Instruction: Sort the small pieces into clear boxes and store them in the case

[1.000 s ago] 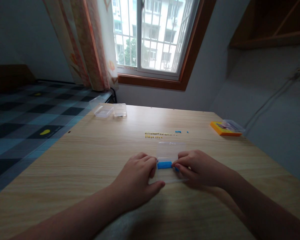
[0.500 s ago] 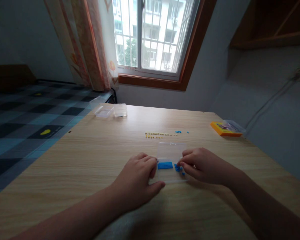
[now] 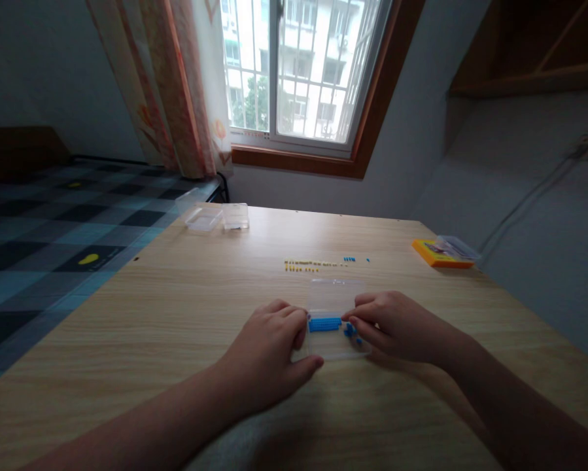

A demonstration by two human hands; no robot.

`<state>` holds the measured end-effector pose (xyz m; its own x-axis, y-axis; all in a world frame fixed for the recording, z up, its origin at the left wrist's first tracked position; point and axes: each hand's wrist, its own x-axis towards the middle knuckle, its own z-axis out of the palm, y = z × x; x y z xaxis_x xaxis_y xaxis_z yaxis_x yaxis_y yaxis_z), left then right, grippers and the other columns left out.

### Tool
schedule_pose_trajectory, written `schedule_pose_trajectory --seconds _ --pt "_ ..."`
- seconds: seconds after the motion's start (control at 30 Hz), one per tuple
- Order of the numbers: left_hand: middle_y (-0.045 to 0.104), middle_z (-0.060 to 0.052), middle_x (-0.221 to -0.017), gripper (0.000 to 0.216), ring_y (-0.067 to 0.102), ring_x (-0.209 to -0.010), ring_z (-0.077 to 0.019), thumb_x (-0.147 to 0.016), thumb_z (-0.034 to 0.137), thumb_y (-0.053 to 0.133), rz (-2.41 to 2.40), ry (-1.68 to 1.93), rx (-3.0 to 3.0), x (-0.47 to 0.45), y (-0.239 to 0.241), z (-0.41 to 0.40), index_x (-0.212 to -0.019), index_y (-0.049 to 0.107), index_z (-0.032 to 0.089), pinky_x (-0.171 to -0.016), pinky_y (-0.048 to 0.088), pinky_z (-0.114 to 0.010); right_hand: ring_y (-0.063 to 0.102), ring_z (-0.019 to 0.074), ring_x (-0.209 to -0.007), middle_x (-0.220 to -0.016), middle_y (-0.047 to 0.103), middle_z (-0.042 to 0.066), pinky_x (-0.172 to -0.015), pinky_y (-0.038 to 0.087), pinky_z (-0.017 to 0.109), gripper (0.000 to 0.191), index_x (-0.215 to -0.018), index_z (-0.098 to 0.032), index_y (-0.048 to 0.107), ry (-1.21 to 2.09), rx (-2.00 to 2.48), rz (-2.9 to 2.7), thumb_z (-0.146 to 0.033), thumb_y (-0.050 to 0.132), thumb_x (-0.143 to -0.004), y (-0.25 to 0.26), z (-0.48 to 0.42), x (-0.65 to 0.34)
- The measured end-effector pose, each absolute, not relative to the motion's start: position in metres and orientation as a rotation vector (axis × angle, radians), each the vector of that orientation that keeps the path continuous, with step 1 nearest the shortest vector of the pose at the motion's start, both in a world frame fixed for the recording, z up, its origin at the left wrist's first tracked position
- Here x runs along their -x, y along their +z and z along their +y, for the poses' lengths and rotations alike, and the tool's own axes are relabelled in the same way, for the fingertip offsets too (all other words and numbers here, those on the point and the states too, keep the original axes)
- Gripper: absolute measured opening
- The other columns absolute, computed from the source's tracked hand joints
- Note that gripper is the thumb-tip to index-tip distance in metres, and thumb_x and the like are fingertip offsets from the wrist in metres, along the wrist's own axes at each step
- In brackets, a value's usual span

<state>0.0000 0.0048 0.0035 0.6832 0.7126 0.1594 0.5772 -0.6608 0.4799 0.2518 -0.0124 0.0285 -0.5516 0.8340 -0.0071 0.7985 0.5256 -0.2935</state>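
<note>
A clear plastic box (image 3: pixel 330 352) with its lid (image 3: pixel 333 296) swung back lies on the table before me. My left hand (image 3: pixel 281 337) steadies its left side, fingers curled at the edge and thumb along the front corner. Inside, tiny blue pieces form a tight block of rows (image 3: pixel 324 324). Several loose blue pieces (image 3: pixel 349 330) lie to the right of it. My right hand (image 3: pixel 389 322) reaches in from the right, thumb and forefinger pinched at the right end of the top row on a small blue piece (image 3: pixel 341 320), mostly hidden by the fingertips.
Beyond the box, yellow pieces (image 3: pixel 301 267) lie in rows, with a few blue pieces (image 3: pixel 349 259) to their right. Clear plastic boxes (image 3: pixel 235 216) stand at the far left corner. An orange box (image 3: pixel 443 254) sits near the right edge. A bed (image 3: pixel 53 229) adjoins the left.
My right hand's fingertips have shifted slightly left and up, from the loose blue pieces to the end of the top row. The left hand has stayed put.
</note>
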Motion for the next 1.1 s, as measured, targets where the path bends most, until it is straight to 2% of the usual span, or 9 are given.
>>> schedule_pose_trajectory --seconds 0.27,0.67,1.1 --pt "0.064 -0.001 -0.085 0.032 0.054 -0.091 -0.0255 -0.076 0.031 0.075 1.006 0.464 -2.507 0.0009 0.003 0.0037 -0.073 0.045 0.022 -0.078 0.039 -0.036 0.048 0.0075 -0.06 -0.071 0.059 0.001 -0.059 0.029 0.023 0.029 -0.068 -0.014 0.065 0.469 1.36 -2.659 -0.019 0.051 -0.093 0.0346 -0.014 -0.2585" --pt "0.063 -0.002 -0.084 0.032 0.054 -0.091 -0.0254 -0.076 0.031 0.076 1.01 0.456 -2.514 0.0006 0.003 0.0053 -0.073 0.045 0.022 -0.079 0.039 -0.036 0.047 0.007 -0.061 -0.073 0.06 0.0 -0.06 0.028 0.023 0.022 -0.077 -0.016 0.07 0.538 1.296 -2.698 -0.015 0.054 -0.091 0.0309 -0.0131 -0.2594" --pt "0.064 -0.002 -0.084 0.031 0.055 -0.091 -0.0256 -0.077 0.032 0.073 1.001 0.46 -2.517 -0.0002 0.0048 0.0046 -0.072 0.044 0.022 -0.078 0.04 -0.036 0.05 0.008 -0.063 -0.077 0.062 0.001 -0.061 0.029 0.023 0.023 -0.087 -0.017 0.075 0.489 1.344 -2.661 -0.019 0.053 -0.093 0.0294 -0.012 -0.257"
